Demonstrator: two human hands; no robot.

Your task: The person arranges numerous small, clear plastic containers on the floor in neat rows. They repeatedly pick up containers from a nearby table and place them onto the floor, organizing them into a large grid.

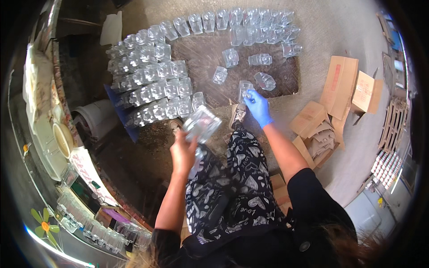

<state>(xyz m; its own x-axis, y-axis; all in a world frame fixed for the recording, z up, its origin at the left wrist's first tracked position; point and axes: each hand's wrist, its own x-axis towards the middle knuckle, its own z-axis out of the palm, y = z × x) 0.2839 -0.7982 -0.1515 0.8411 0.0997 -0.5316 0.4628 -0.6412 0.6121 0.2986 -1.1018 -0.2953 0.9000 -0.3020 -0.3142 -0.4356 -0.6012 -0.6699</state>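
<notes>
Here, bare left hand (182, 151) raised, fingers apparently curled around a blurred glass jar (202, 123); gloved right hand (258, 105) outstretched, fingers gripping another jar (244, 89).

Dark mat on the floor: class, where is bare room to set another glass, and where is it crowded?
Bare mat lies between the packed glass block at left and the loose glasses. Its lower right edge, right of the gloved right hand, is bare. The top row is crowded.
</notes>
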